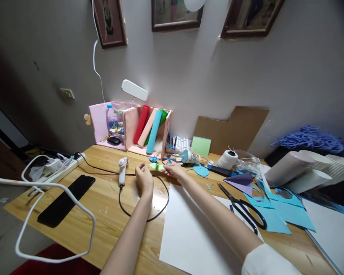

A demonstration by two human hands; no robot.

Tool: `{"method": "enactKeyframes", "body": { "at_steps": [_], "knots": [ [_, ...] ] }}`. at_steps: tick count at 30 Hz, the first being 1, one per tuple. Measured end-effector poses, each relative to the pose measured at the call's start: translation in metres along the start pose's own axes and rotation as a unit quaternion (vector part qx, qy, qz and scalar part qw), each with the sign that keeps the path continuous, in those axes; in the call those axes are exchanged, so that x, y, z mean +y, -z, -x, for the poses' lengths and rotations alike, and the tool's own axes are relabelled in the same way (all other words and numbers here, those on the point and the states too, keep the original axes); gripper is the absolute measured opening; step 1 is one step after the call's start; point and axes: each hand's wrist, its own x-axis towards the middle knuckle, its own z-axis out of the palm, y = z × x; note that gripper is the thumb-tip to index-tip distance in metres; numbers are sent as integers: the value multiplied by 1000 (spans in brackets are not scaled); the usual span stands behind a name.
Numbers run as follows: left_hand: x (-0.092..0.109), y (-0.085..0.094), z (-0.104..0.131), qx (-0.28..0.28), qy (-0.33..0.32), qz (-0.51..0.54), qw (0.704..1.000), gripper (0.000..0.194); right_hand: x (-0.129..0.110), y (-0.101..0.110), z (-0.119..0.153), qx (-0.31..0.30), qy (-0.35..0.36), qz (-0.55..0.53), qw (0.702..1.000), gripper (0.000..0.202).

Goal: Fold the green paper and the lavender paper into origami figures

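Note:
A small light-green folded paper piece (156, 166) is between my hands, just above the table. The fingertips of my right hand (173, 170) pinch its right end. My left hand (145, 178) is closed with curled fingers close to the paper's left end; what lies in its fingers, if anything, is hidden. Left of that hand stands a white hot glue gun (122, 172) with a black cord looping under my forearm. Just behind the paper lie a blue paper star (153, 159) and an orange-and-blue paper disc (169, 159).
Black-handled scissors (242, 208), a white sheet (186, 233) and blue paper scraps (289, 212) lie to the right. A phone (65, 201) and a power strip (59, 172) are at left. Pink box shelves (129, 130) and a thread spool (227, 159) stand behind.

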Motion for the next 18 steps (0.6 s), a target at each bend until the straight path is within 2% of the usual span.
{"method": "enactKeyframes", "body": {
  "at_steps": [4,12,15,18],
  "knots": [
    [-1,1,3,28,17,-44,998,14,2,-8,-16,-2,-9,31,999,29],
    [-3,0,3,30,11,-83,996,18,6,-20,-30,21,15,59,998,30],
    [-4,-1,3,27,-1,-94,995,17,6,-19,-30,39,38,70,996,29],
    [-2,-1,5,18,-18,-107,994,16,10,-9,-21,64,82,80,991,25]
  ]
}}
